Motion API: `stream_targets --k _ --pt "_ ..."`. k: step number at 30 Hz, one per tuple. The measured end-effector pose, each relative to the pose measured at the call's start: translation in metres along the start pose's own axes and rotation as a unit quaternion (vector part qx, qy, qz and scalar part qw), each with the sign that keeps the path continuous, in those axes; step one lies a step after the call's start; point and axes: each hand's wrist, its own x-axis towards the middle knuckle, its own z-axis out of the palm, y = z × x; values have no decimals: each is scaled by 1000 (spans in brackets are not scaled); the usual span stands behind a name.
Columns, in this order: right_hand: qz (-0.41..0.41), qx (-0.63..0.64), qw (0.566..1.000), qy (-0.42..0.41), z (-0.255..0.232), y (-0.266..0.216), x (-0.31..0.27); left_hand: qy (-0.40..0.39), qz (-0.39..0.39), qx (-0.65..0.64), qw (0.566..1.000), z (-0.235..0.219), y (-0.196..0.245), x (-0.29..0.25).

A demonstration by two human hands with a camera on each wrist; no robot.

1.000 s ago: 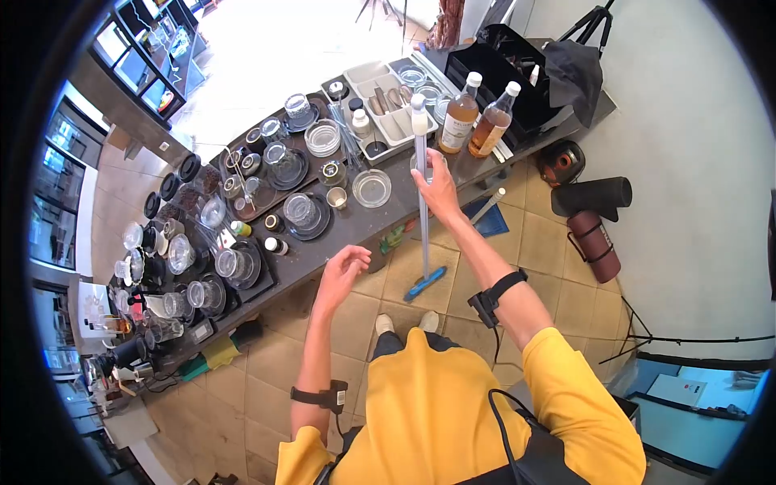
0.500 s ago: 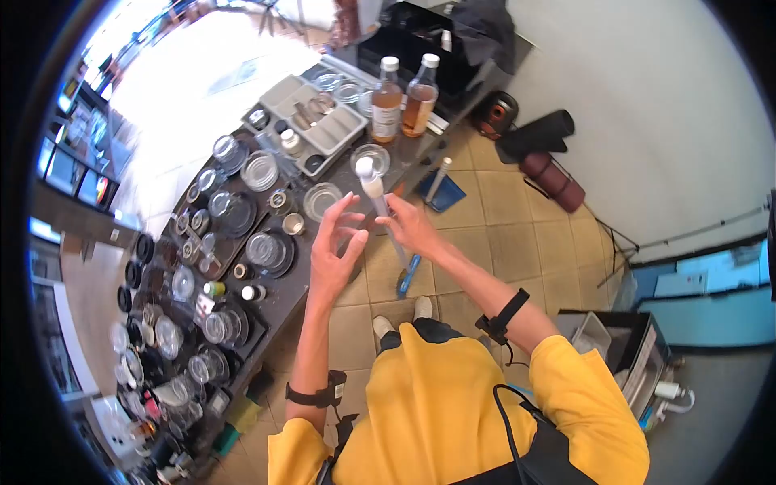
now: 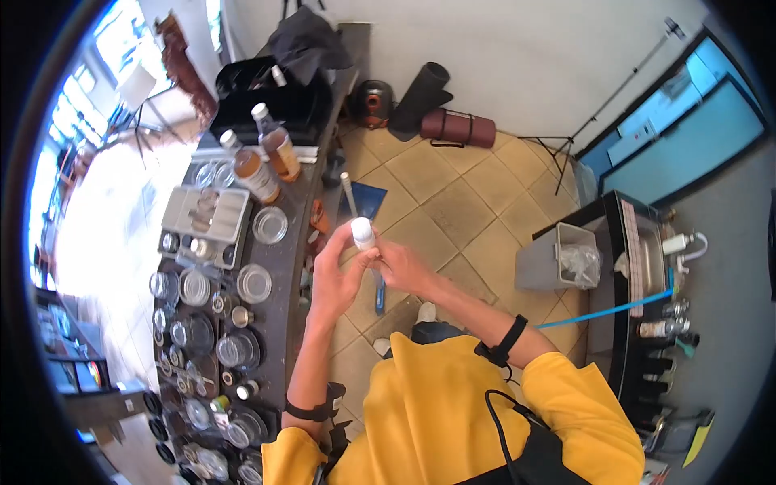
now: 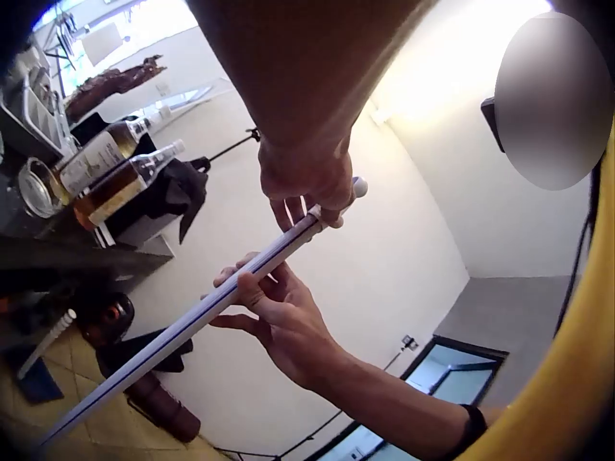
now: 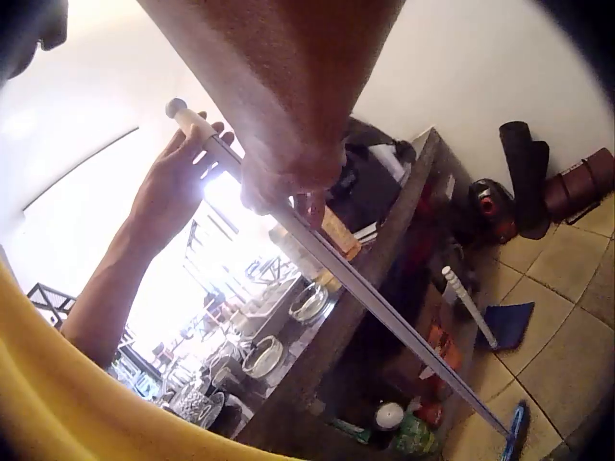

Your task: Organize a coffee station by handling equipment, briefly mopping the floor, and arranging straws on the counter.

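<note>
**Pole held upright in both hands beside the counter**

The pole (image 3: pixel 363 234) stands almost on end in front of the person, its white cap up and its blue foot (image 3: pixel 379 300) on the floor tiles. The left hand (image 3: pixel 338 275) curls around the shaft just under the cap; the right hand (image 3: pixel 402 267) pinches it slightly lower. My guess: the grip is being settled. Beyond, two amber bottles (image 3: pixel 263 162) stand on the counter (image 3: pixel 293 242); their labels are too small to read.
</note>
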Motion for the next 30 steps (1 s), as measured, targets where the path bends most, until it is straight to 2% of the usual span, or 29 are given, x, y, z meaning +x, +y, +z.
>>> stream_targets --k 2,4,7,11,15,24,28,30 --pt "-6 -4 1000 29 -17 5 -6 -42 23 18 999 15 10 14" --pt "-4 -10 999 52 -35 11 -16 -46 31 13 998 37 16 26" --pt "-12 -29 995 95 -61 23 -27 -97 35 -59 993 66 18 47" --pt "6 -8 991 131 -102 47 -33 -144 32 -80 986 108 22 78" --pt "-9 -16 988 152 -152 76 -34 -158 38 -84 983 157 21 112" --pt "7 -13 970 241 -266 164 -57 -212 -19 -89 973 297 20 192" --pt "43 -15 963 266 -321 189 -75 -264 -14 -100 959 357 6 227" --pt "62 -33 957 281 -345 200 -83 -305 19 -91 948 384 2 244"
